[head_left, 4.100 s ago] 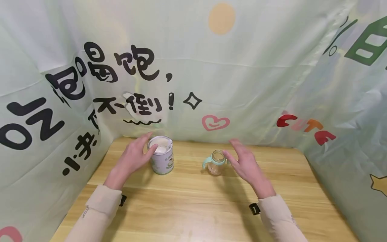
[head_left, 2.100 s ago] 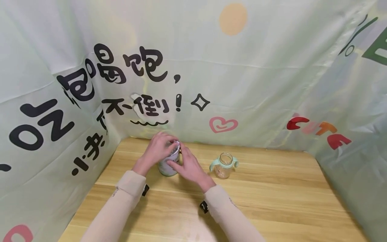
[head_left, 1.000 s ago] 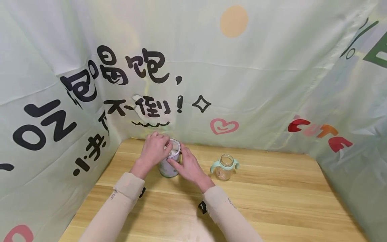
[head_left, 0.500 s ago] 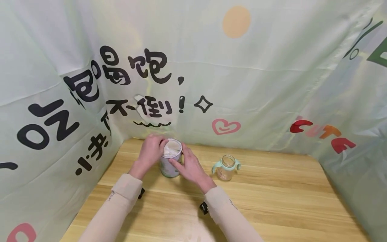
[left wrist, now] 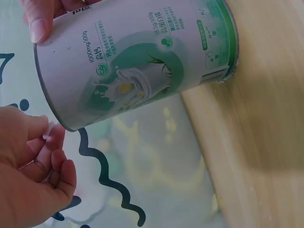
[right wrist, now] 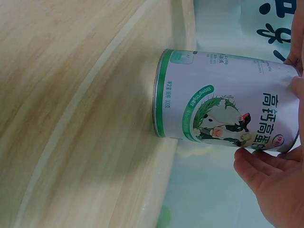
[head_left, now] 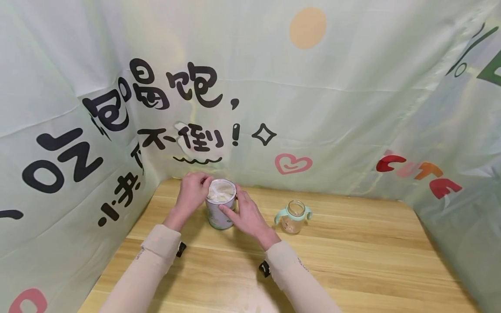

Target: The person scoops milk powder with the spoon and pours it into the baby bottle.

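Note:
A white and green milk powder can (head_left: 220,216) stands upright on the table. Its top (head_left: 222,191) looks pale and crumpled, as if with a clear film; details are unclear. My right hand (head_left: 250,217) holds the can's side near the rim, thumb in front and fingers behind. At the rim's left, my left hand (head_left: 192,191) has thumb and forefinger together. The left wrist view shows a thin translucent tab (left wrist: 49,130) pinched between them, beside the can (left wrist: 133,71). A clear baby bottle (head_left: 292,222) with mint-green handles and an uncapped neck stands to the right of the can.
The wooden table (head_left: 352,256) ends at the back against a pale printed cloth (head_left: 332,117). More of this cloth hangs along the left and right sides. Black straps show at both wrists.
Both hands have come in from apart to the can. Over the last second my left hand has shifted left from over the top to the rim, uncovering more of it. The right hand keeps its hold.

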Demonstrator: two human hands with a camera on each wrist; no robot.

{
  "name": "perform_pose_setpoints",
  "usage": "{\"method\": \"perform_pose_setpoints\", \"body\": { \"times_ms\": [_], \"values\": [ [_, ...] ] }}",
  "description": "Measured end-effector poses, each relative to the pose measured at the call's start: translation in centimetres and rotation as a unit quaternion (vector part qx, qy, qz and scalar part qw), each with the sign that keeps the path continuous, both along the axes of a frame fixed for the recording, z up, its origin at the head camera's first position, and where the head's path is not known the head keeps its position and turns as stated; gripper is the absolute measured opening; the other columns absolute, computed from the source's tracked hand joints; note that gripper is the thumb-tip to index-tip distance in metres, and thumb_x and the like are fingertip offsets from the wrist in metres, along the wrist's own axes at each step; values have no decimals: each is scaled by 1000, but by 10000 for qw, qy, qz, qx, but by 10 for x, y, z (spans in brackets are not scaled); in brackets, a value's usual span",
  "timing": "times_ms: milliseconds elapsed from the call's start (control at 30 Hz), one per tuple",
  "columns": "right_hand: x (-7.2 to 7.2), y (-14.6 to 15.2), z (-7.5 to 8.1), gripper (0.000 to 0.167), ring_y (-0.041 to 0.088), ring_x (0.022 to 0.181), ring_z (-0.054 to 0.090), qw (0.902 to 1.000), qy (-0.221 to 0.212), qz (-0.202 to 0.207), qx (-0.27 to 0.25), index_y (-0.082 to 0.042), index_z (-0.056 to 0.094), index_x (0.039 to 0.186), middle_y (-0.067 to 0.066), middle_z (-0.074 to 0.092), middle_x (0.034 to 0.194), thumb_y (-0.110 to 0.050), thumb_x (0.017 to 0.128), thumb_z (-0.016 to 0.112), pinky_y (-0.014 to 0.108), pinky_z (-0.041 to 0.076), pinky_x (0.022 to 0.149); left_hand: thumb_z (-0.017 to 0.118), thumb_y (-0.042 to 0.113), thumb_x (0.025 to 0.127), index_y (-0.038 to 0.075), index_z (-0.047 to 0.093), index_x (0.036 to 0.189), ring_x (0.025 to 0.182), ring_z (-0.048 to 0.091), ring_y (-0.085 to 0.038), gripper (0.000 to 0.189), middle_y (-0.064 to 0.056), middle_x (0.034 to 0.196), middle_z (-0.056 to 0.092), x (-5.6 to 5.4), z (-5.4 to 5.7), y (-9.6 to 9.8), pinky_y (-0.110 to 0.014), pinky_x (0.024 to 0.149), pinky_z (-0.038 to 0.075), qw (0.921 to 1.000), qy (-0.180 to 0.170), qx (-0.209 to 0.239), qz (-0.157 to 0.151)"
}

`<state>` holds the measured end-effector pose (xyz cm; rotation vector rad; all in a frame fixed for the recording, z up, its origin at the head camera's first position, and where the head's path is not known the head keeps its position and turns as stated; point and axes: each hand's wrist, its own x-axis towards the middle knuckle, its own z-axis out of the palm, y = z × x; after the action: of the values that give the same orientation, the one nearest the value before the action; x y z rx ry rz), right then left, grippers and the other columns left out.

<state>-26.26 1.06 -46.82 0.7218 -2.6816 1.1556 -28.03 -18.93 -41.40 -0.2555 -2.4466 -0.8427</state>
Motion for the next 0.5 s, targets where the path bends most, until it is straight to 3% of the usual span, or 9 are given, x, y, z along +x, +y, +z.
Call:
{"method": "perform_pose_setpoints", "body": {
  "times_ms": [167,300,500],
  "values": [
    [0,0,1,88,40,145,50,10000,38,7,-40,-7,27,165,23,48,159,-55,102,64,57,46,119,75,12,98,-3,80,97,74,69,-29,16,-16,82,78,-2,-1,-3,-39,67,56,9984,-261,489,134],
    [0,0,1,89,41,145,50,10000,23,8,-69,-6,27,165,25,47,159,-55,101,65,58,46,119,75,13,98,-3,81,97,67,66,-24,17,-16,78,76,-3,-2,-7,-29,59,51,9930,-627,944,335],
    [0,1,1,90,42,145,50,10000,-45,-36,-30,-5,26,165,26,46,160,-56,101,64,58,45,120,74,19,99,0,82,100,71,64,-17,21,-17,86,79,-4,-2,-14,-24,63,49,9792,-1234,1453,689]
  ]
}}
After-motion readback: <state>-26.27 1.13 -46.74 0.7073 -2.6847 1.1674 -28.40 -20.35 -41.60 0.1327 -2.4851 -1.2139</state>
